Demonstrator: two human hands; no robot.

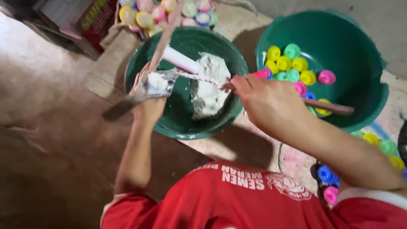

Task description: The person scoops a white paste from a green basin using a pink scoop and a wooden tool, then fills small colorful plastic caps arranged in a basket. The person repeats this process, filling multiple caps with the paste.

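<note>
Right hand [265, 101] pinches a stick [326, 106], tip in the powder [210, 87] inside the near bowl [169, 123]. Left hand [148, 95] grips a mould [157, 81] over the bowl's left rim, nearer it.

Two bowls sit side by side on a low slab [250, 146] on the floor [46, 140]. The left bowl [178, 123] holds a heap of powder [210, 87] toward its right side. The right bowl [360, 55] holds a cluster of small moulds [292, 68] at its left side. More small moulds [163, 12] lie in a pile behind the left bowl, and others [381, 148] lie on the slab in front of the right bowl. A stick [326, 106] lies across the right bowl's near rim, pointing into the left bowl.
</note>
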